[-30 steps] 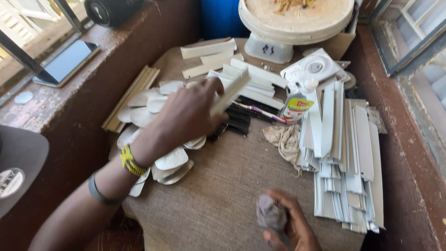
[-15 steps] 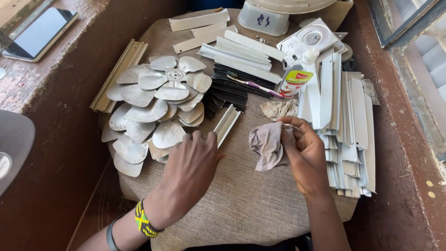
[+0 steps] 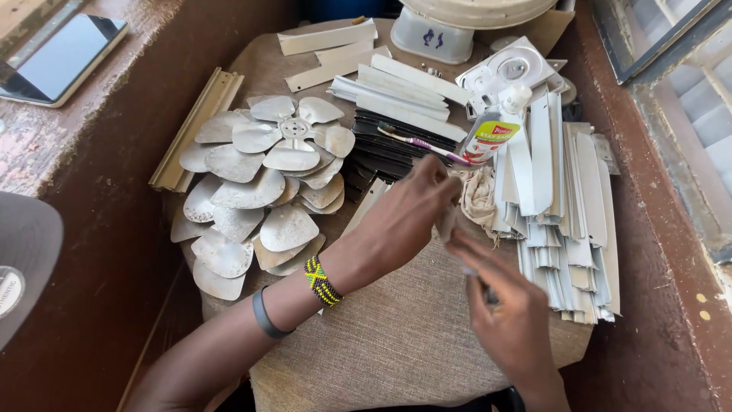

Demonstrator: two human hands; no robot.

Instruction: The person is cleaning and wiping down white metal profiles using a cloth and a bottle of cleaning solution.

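Note:
My left hand (image 3: 404, 221) reaches across the burlap-covered table (image 3: 396, 343), its fingers pinched on a small grey cloth (image 3: 445, 226). My right hand (image 3: 507, 320) comes up from below. Its fingertips meet the same cloth, and most of the cloth is hidden between the two hands. A white metal strip (image 3: 364, 207) lies partly under my left wrist. A beaded wristband and a grey band are on the left forearm.
Metal fan blades (image 3: 259, 191) are piled at left. Black strips (image 3: 389, 145) and a toothbrush (image 3: 423, 141) lie in the middle, a small bottle (image 3: 492, 133) and a beige rag (image 3: 479, 194) beside them. White strips (image 3: 564, 198) are stacked at right. A phone (image 3: 57, 57) rests on the ledge.
My left hand moved up and right from the table to meet my right hand at the cloth. The cloth, open and hanging before, is now bunched between both hands.

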